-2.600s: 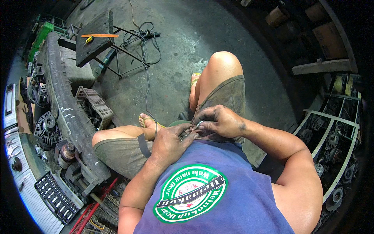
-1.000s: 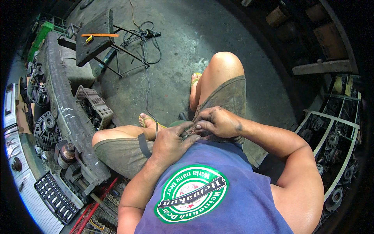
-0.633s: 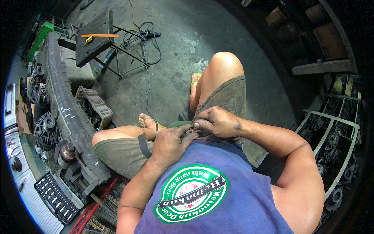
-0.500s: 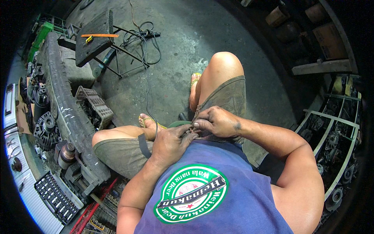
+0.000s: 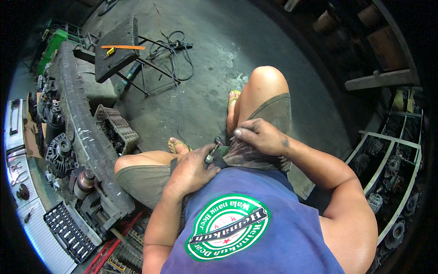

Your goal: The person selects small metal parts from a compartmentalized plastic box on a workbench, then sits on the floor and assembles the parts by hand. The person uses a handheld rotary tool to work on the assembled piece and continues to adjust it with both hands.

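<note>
Above my lap, my left hand (image 5: pixel 194 166) is closed round a short metal piece (image 5: pixel 211 154) with a shiny shank and a rounded dark end, which sticks up past the fingers. Its lower part is hidden in the palm. My right hand (image 5: pixel 262 137) hovers over the brown shorts (image 5: pixel 246 155) by my right thigh, a little apart from the metal piece. Its fingers are curled with thumb and forefinger close together; whatever may be between them does not show. Both hands look smudged with dark grime.
A worn workbench (image 5: pixel 86 137) on the left carries an alternator (image 5: pixel 61 153) and an armature (image 5: pixel 83 182). Below sits an open socket set (image 5: pixel 70 237). Ahead are a grey crate (image 5: pixel 119 125), a small dark table (image 5: pixel 116 50) and a coiled cable (image 5: pixel 175 55). A parts rack (image 5: pixel 390 150) stands right.
My hands, together before, have come apart. The right hand has lifted to the right and away, leaving the metal piece visible in my left hand. The whole view has shifted slightly.
</note>
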Motion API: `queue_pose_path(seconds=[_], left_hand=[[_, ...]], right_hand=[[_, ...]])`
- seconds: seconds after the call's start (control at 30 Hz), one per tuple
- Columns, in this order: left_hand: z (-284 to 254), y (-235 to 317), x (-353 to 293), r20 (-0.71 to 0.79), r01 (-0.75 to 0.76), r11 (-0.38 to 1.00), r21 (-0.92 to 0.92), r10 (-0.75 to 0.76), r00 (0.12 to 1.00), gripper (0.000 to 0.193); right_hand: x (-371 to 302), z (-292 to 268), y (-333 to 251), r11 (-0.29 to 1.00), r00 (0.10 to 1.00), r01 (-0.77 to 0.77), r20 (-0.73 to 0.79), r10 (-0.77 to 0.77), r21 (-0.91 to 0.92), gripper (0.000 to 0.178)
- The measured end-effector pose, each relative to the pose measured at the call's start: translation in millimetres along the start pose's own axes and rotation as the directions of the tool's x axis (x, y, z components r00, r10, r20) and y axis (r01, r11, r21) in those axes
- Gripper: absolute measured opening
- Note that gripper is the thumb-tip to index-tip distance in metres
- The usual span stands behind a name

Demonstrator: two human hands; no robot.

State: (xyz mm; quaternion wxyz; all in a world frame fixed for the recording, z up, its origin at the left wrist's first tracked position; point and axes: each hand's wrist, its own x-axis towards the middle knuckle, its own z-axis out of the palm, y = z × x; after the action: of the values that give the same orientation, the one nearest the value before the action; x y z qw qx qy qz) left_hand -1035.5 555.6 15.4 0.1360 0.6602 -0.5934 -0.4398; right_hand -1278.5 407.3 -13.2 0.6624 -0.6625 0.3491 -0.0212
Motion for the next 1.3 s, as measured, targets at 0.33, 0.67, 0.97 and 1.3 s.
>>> queue_pose_path(seconds=[0.33, 0.67, 0.97, 1.3], left_hand=[[-57, -57, -4, -0.259, 0.000, 0.772, -0.636, -0.213, 0.942, 0.054], [-92, -37, -7, -0.421, -0.189, 0.593, -0.783, -0.280, 0.863, 0.055], [-87, -39, -10, -0.421, -0.255, 0.481, -0.839, -0.276, 0.864, 0.054], [-85, -56, -5, -0.287, -0.230, 0.184, -0.956, -0.405, 0.868, 0.042]], right_hand=[[4, 15, 3, 0.874, 0.988, -0.141, 0.009, 0.155, 0.466, 0.047], [15, 37, -2, 0.772, 0.981, -0.191, 0.150, 0.124, 0.607, 0.040], [17, 43, -1, 0.679, 0.973, -0.232, 0.157, 0.170, 0.697, 0.039], [20, 50, -15, 0.576, 0.952, -0.305, 0.221, 0.213, 0.758, 0.039]])
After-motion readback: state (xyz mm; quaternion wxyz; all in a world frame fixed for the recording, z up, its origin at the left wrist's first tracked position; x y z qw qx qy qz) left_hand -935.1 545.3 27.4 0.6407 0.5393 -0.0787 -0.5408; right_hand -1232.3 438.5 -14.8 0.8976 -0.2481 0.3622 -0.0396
